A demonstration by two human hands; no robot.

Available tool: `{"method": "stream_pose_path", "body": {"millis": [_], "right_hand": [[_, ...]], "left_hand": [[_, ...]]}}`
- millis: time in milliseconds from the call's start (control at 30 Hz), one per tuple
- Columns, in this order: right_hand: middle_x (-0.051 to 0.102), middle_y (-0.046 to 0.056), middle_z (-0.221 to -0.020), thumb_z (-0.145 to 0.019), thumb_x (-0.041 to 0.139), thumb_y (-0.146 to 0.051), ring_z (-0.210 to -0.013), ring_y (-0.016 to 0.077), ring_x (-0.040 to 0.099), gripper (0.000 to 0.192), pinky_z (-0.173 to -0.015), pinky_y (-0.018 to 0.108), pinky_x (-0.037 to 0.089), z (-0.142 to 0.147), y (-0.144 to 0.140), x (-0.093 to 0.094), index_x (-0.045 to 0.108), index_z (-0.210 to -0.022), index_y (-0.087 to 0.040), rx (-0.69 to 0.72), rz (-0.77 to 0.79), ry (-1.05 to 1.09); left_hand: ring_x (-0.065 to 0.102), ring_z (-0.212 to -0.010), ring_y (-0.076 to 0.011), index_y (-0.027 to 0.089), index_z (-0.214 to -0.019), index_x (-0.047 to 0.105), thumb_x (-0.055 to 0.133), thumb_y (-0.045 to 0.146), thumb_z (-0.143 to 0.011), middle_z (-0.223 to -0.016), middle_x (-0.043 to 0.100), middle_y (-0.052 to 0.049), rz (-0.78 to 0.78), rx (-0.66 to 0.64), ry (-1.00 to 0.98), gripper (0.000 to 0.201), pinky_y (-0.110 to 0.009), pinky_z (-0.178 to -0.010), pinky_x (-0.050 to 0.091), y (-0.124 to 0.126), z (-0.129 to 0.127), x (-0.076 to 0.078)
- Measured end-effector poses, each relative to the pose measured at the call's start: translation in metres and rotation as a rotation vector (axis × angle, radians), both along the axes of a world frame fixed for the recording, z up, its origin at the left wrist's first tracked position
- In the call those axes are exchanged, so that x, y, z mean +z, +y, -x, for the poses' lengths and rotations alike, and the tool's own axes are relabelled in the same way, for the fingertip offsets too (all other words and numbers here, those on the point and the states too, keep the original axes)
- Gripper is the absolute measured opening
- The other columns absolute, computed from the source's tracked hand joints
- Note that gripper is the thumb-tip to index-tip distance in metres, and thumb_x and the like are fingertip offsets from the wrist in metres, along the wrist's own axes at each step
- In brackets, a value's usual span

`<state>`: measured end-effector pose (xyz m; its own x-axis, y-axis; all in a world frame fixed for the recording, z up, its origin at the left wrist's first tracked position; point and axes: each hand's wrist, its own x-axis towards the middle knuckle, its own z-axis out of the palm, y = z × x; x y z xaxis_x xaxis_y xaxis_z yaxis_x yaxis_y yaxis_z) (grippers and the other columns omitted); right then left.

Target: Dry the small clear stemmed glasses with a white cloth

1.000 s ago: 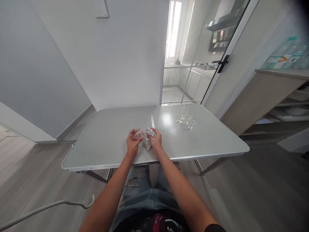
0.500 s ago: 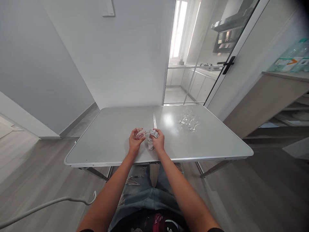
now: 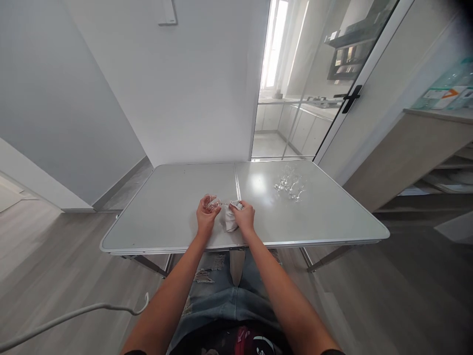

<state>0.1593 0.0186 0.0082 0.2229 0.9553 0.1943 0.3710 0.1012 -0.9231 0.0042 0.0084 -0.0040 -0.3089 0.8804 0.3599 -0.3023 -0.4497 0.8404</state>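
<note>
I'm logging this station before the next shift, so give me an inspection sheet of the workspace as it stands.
Surface: grey folding table with a centre seam, glare on its right half.
Job's things: small clear glass in the left hand; white cloth bunched in the right hand, close beside the glass.
Clutter: cluster of clear glasses on the far right of the table.
Hands: left hand closed on the glass; right hand closed on the cloth.
Cables: white cable in the lower-left foreground.
Surroundings: glass door with black handle, wooden shelf unit at right.
</note>
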Motion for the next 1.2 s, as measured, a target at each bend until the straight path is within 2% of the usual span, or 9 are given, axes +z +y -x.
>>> {"method": "stream_pose_path", "body": {"millis": [167,233,400,467,667,867,1000,1100,1200], "right_hand": [[0.065,0.006,-0.096,-0.070,0.060,-0.028,-0.084,0.0205,0.060,0.012,-0.083,0.031,0.048,-0.019,0.005,0.004,0.067,-0.077,-0.022,-0.033,-0.165,0.031],[0.065,0.005,-0.105,-0.067,0.054,-0.021,-0.088,0.0198,0.061,0.026,-0.085,0.031,0.049,-0.027,0.007,0.007,0.070,-0.087,-0.022,0.056,-0.241,0.101],[0.067,-0.002,-0.077,-0.070,0.057,-0.021,-0.066,0.0172,0.057,0.038,-0.073,0.030,0.048,-0.032,0.004,0.016,0.076,-0.102,-0.025,0.426,-0.093,0.039],[0.069,-0.001,-0.078,-0.072,0.068,-0.027,-0.068,0.0181,0.057,0.041,-0.074,0.031,0.048,-0.026,0.001,0.017,0.076,-0.112,-0.028,0.478,-0.096,-0.074],[0.072,0.008,-0.081,-0.078,0.074,-0.034,-0.073,0.0232,0.064,0.013,-0.070,0.032,0.045,-0.003,-0.002,0.017,0.081,-0.085,-0.026,0.321,-0.114,-0.350],[0.078,0.007,-0.084,-0.088,0.063,-0.037,-0.082,0.0218,0.070,0.020,-0.073,0.027,0.046,-0.004,-0.002,0.018,0.080,-0.092,-0.027,0.267,-0.030,-0.611],[0.079,0.008,-0.094,-0.095,0.053,-0.042,-0.087,0.0205,0.072,0.032,-0.076,0.025,0.048,-0.047,0.020,0.023,0.079,-0.103,-0.026,0.020,0.060,-0.605],[0.079,0.010,-0.100,-0.094,0.054,-0.041,-0.091,0.0221,0.072,0.033,-0.078,0.026,0.050,-0.095,0.044,0.027,0.080,-0.101,-0.022,-0.203,0.122,-0.535],[0.078,0.013,-0.098,-0.091,0.057,-0.038,-0.096,0.0253,0.072,0.031,-0.079,0.027,0.051,-0.136,0.064,0.026,0.081,-0.098,-0.020,-0.373,0.187,-0.464]], "left_hand": [[0.070,-0.107,-0.0222,0.025,-0.122,0.060,0.091,0.030,-0.067,-0.126,0.065,-0.009,-0.001,0.023,-0.011,0.063,-0.045,-0.103,0.053,0.001,0.002,0.000],[0.070,-0.105,-0.0218,0.026,-0.124,0.059,0.091,0.032,-0.068,-0.127,0.065,-0.010,-0.004,0.018,-0.008,0.065,-0.045,-0.102,0.054,0.001,0.002,-0.001],[0.070,-0.106,-0.0224,0.024,-0.123,0.063,0.092,0.033,-0.064,-0.125,0.066,-0.011,0.008,-0.023,0.052,0.066,-0.042,-0.101,0.055,0.000,0.000,0.000],[0.070,-0.106,-0.0231,0.025,-0.123,0.064,0.093,0.032,-0.062,-0.123,0.067,-0.010,0.005,-0.047,0.072,0.068,-0.042,-0.101,0.055,-0.001,0.000,0.001],[0.065,-0.117,-0.0274,0.024,-0.123,0.068,0.095,0.032,-0.059,-0.119,0.070,-0.011,-0.011,-0.081,0.176,0.070,-0.043,-0.105,0.049,-0.002,-0.002,0.004],[0.060,-0.121,-0.0265,0.025,-0.137,0.056,0.093,0.038,-0.061,-0.133,0.063,-0.013,-0.008,-0.139,0.300,0.086,-0.039,-0.100,0.048,0.003,-0.001,0.001],[0.061,-0.108,-0.0217,0.027,-0.137,0.051,0.088,0.045,-0.067,-0.142,0.054,-0.014,0.014,-0.099,0.424,0.081,-0.033,-0.087,0.051,0.006,-0.001,-0.002],[0.061,-0.097,-0.0188,0.022,-0.117,0.061,0.073,0.052,-0.082,-0.121,0.062,-0.010,0.079,-0.075,0.488,0.048,-0.029,-0.080,0.049,0.004,-0.002,-0.001],[0.058,-0.084,-0.0170,0.018,-0.094,0.065,0.060,0.055,-0.090,-0.092,0.063,-0.005,0.098,-0.117,0.562,0.037,-0.027,-0.076,0.046,0.000,-0.003,0.003]]}}
